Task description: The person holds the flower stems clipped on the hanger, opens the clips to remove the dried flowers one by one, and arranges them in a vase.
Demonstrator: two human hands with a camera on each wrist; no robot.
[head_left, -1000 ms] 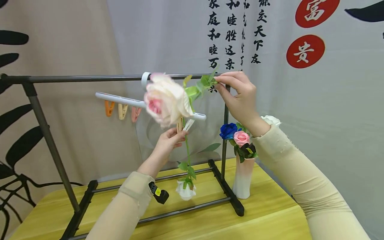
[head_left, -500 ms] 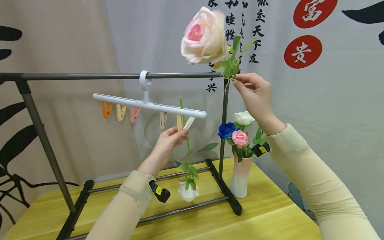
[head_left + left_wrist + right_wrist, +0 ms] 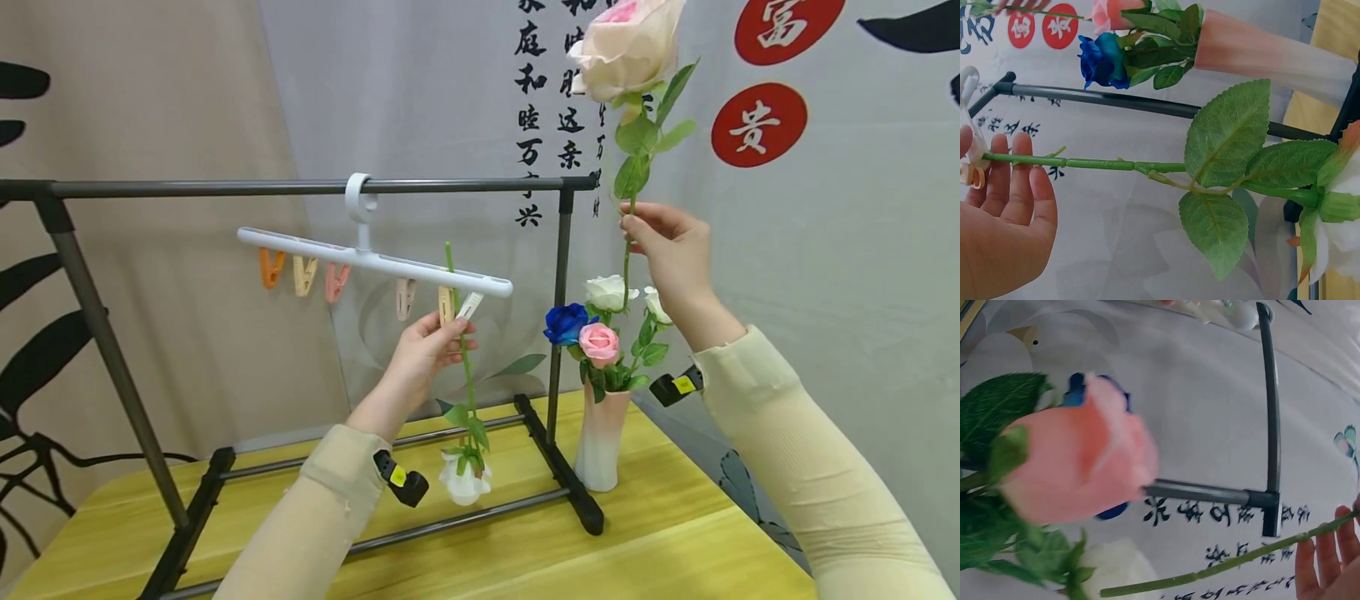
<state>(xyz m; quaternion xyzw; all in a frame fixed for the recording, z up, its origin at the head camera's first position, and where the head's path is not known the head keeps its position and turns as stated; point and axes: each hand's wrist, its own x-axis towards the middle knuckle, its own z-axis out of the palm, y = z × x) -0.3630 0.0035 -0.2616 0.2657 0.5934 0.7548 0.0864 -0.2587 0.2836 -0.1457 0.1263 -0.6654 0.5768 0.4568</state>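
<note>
My left hand (image 3: 431,350) pinches the lower end of a white clothespin (image 3: 470,307) near the right end of the white clip hanger (image 3: 375,262). Past its fingers runs the green stem of a white rose (image 3: 465,479), which hangs head down at that clip. My right hand (image 3: 675,258) pinches the stem of a large cream-pink rose (image 3: 630,50), held upright. In the right wrist view the cut end of this stem (image 3: 1147,586) is bare, in front of a white rose. Below is a vase (image 3: 602,442) with blue, pink and white roses (image 3: 609,292).
A dark metal rack (image 3: 225,188) stands on the yellow wooden table (image 3: 675,550) and carries the hanger. More clothespins, orange (image 3: 272,268), cream and pink, line the hanger's left half. Behind hangs a printed cloth (image 3: 450,108).
My right hand has carried the cream-pink rose from in front of the hanger up and right, turning it upright above the vase. The left hand has stayed at the clothespin.
</note>
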